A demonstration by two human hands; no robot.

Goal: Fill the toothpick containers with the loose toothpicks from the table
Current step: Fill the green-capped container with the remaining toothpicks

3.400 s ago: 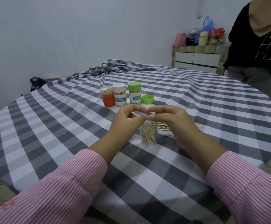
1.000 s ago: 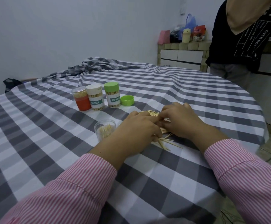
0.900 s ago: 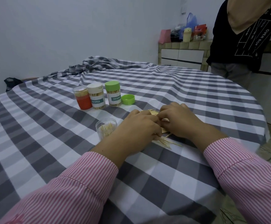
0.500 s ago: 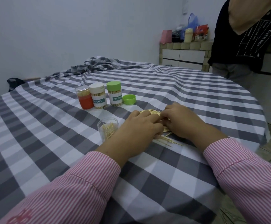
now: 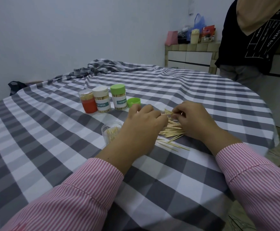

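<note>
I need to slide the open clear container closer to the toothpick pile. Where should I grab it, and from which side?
Grip the clear container round its side wall, just below the rim, probably with the left hand, which is right beside it. Come from the right or near side. It stands upright and open, so keep it level and keep your fingers out of the mouth, where toothpicks lean. The toothpick pile lies to its right.

Grey-and-white checked cloth [image 5: 52,147] covers the table; sleeves [image 5: 79,194] are pink-and-white striped; caps [image 5: 117,88] and loose lid [image 5: 133,102] green; one container [image 5: 87,104] orange-red; toothpicks [image 5: 172,130] pale tan.
</note>
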